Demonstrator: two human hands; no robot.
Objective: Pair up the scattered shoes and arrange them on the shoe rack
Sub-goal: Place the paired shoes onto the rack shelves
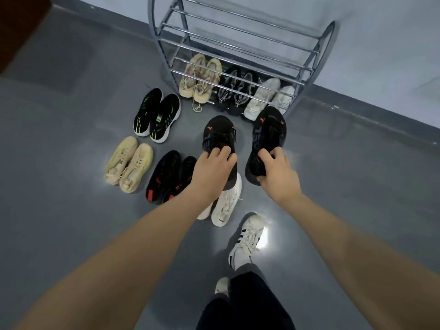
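Note:
My left hand grips the heel of a black sneaker with orange marks, held above the floor. My right hand grips the matching black sneaker by its heel. Both point toward the chrome shoe rack against the wall. On the rack's lowest tier sit a beige pair, a black patterned pair and a light grey pair. Paired on the floor are black-green sneakers, cream sneakers, black-red sneakers and white sneakers, partly under my left arm.
The rack's upper tiers hold nothing. My own feet in white striped shoes stand on the grey floor just behind the white pair. A dark wooden edge shows at the far left. Open floor lies to the right of the rack.

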